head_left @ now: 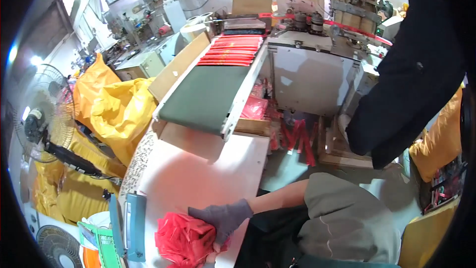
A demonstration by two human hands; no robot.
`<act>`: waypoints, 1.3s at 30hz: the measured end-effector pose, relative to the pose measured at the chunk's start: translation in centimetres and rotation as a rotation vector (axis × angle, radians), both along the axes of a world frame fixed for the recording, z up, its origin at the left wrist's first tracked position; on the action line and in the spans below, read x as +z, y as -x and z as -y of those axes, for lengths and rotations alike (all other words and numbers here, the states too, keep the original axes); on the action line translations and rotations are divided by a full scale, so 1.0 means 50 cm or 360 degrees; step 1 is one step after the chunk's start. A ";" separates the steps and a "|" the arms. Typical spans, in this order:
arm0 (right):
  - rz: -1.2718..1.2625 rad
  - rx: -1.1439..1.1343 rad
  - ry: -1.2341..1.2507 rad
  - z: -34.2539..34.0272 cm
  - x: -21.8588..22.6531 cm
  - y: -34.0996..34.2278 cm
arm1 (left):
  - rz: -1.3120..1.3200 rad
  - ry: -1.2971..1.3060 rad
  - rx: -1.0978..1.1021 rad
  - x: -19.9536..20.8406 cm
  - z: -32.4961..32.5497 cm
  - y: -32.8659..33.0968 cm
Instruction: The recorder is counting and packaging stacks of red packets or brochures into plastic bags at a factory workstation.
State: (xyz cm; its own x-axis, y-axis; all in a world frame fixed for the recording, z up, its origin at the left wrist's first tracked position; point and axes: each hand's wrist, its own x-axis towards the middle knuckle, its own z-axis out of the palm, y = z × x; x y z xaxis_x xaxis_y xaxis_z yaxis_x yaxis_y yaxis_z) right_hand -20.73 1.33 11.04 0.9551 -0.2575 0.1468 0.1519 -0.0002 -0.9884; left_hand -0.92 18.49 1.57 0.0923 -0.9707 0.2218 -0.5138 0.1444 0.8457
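Note:
My right hand (222, 221), in a grey glove, reaches in from the right and is closed on a crumpled red bundle (182, 238) of thin, shiny sheet material. The bundle rests at the near end of a white tabletop (198, 168). A small patch of bare skin shows under the glove, and I cannot tell whose fingers these are. No left hand can be made out. Beyond the tabletop, a dark green conveyor belt (206, 92) carries a row of overlapping red packets (230, 49) at its far end.
Yellow sacks (121, 114) and a standing fan (42, 111) are on the left. A blue-grey device (135, 226) and green basket (105, 240) flank the table's near left. Behind the belt stands a machine (312, 74). A large black fabric shape (401, 94) hangs into the right side.

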 end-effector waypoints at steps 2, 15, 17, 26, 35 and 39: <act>0.0298 -0.0365 0.0630 0.012 0.038 -0.006 | -0.0038 0.0088 0.0095 0.037 0.050 0.016; 0.0320 -0.0223 0.0108 -0.082 -0.052 -0.029 | -0.1095 -0.0495 0.0101 0.073 -0.046 0.119; -0.0026 0.0272 -0.0161 -0.045 -0.075 -0.061 | -0.1906 -0.0392 0.0005 0.070 -0.035 0.176; -0.0352 0.0927 0.0195 -0.100 -0.077 -0.224 | -0.1172 -0.0155 0.0534 -0.025 -0.158 0.065; -0.0498 0.0973 0.0120 -0.143 -0.086 -0.258 | 0.0613 -0.1156 0.1816 -0.071 -0.509 -0.321; -0.0528 0.0954 0.0095 -0.154 -0.084 -0.258 | 0.0823 -0.0649 0.1864 -0.120 -0.547 -0.348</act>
